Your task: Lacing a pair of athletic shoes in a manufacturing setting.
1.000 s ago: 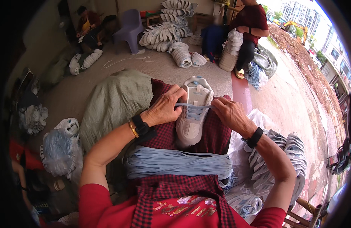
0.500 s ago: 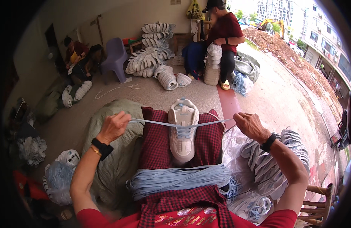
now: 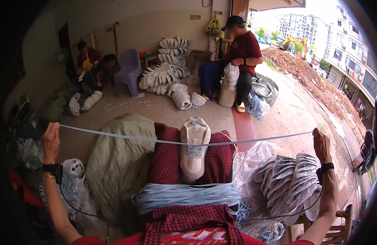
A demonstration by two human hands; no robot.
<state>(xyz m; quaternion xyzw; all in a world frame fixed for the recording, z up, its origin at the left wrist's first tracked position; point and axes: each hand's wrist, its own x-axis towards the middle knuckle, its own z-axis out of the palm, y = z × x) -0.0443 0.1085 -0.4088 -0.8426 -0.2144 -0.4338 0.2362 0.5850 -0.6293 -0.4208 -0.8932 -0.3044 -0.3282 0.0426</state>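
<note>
Both hands swung far apart since earlier, pulling lace taut.

Left hand (image 3: 51,141) and right hand (image 3: 321,143) each pinch an end of the pale blue lace (image 3: 155,140), stretched level through the white sneaker (image 3: 194,152) on the red-checked lap (image 3: 167,157). Bundle of blue laces (image 3: 184,196) lies just below; stacked shoe uppers (image 3: 286,181) sit beside the right arm.

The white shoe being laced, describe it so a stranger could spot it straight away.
Start at the red checked cloth over the person's lap. The white shoe lies along its middle, above the pale blue lace bundle. It alone has a lace through it, pulled taut sideways between both hands.
</note>
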